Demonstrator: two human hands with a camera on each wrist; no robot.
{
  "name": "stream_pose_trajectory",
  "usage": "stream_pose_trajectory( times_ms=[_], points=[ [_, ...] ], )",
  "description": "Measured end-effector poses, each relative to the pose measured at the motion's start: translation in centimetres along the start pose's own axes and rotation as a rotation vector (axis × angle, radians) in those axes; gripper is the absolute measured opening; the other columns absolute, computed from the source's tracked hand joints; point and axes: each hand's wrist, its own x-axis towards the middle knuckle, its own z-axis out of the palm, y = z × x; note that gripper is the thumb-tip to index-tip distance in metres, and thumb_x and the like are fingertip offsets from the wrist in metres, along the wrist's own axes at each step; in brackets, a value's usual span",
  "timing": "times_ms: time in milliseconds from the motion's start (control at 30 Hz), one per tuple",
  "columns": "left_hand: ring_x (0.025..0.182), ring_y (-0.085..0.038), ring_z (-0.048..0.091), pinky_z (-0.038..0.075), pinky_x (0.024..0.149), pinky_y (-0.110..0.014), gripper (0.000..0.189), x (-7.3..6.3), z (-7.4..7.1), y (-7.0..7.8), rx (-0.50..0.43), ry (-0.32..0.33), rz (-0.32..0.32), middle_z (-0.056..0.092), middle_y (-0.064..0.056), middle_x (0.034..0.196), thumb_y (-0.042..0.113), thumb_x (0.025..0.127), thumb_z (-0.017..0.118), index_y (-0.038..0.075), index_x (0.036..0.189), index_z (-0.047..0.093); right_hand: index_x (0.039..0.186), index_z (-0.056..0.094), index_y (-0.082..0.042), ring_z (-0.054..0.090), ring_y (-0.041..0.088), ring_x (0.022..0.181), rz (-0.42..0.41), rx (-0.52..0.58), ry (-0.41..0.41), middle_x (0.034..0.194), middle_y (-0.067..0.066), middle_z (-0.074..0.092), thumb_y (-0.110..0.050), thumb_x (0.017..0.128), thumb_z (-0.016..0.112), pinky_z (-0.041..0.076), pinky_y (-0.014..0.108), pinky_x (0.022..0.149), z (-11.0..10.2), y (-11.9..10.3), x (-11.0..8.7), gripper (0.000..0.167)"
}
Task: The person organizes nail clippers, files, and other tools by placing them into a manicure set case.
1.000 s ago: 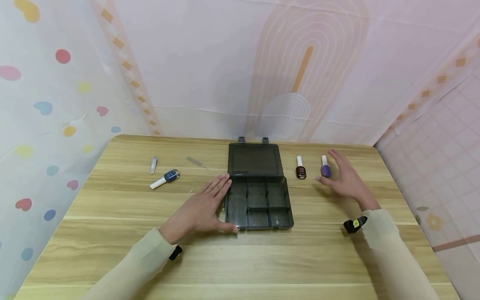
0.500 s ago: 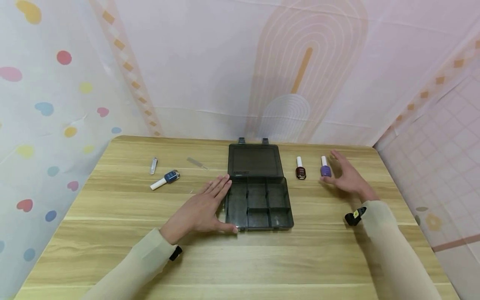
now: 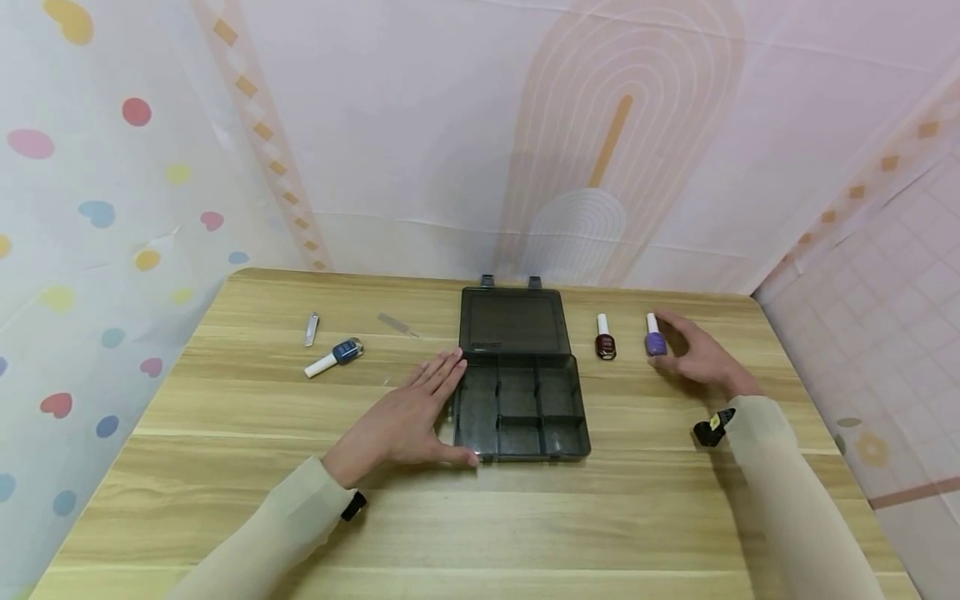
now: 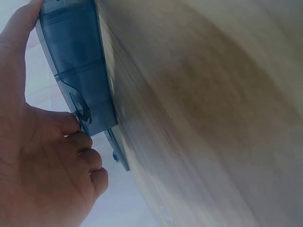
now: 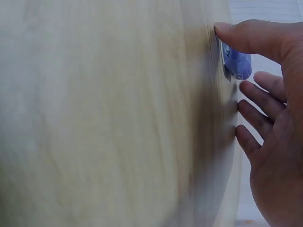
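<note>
A dark translucent compartment box (image 3: 519, 417) lies on the table with its lid (image 3: 513, 321) folded back. My left hand (image 3: 401, 421) rests along the box's left side, thumb at the near corner and fingers extended toward the hinge. In the left wrist view, the thumb and fingertips touch the box wall (image 4: 78, 71). My right hand (image 3: 697, 354) is at a purple nail polish bottle (image 3: 656, 343) with a white cap. Its thumb lies at the bottle's near end, overlapping the purple bottle (image 5: 237, 64) in the right wrist view; the other fingers are spread beyond, with a gap showing.
A dark red nail polish bottle (image 3: 605, 343) lies between the box and the purple bottle. On the left are a blue nail polish bottle (image 3: 347, 351), a nail clipper (image 3: 311, 329) and a thin flat nail file (image 3: 397, 324). Patterned cloth (image 3: 420, 142) stands behind the table.
My right hand has moved slightly closer to the purple nail polish bottle, its fingers narrowing around it. My left hand has stayed at the box, and the head view has shifted a little.
</note>
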Motion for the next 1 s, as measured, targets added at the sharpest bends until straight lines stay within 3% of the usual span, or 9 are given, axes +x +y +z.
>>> stream_pose_trajectory(
  times_ms=[600, 1000],
  points=[
    [0.162, -0.03, 0.008, 0.014, 0.131, -0.045, 0.132, -0.14, 0.39, -0.33, 0.006, 0.016, 0.013, 0.003, -0.012, 0.174, 0.092, 0.076, 0.055, 0.006, 0.165, 0.007, 0.164, 0.02, -0.005, 0.015, 0.051, 0.155, 0.0, -0.044, 0.026, 0.167, 0.029, 0.019, -0.024, 0.092, 0.078, 0.012, 0.067, 0.125, 0.16, -0.46, 0.01, 0.094],
    [0.16, -0.031, 0.016, 0.018, 0.13, -0.044, 0.134, -0.04, 0.27, -0.32, 0.095, 0.081, 0.043, 0.015, -0.017, 0.172, 0.093, 0.072, 0.057, 0.003, 0.163, 0.019, 0.162, 0.023, -0.002, 0.018, 0.052, 0.153, -0.022, -0.08, 0.069, 0.166, 0.029, 0.022, -0.029, 0.09, 0.08, 0.015, 0.069, 0.123, 0.74, -0.55, -0.2, 0.095]
  ],
)
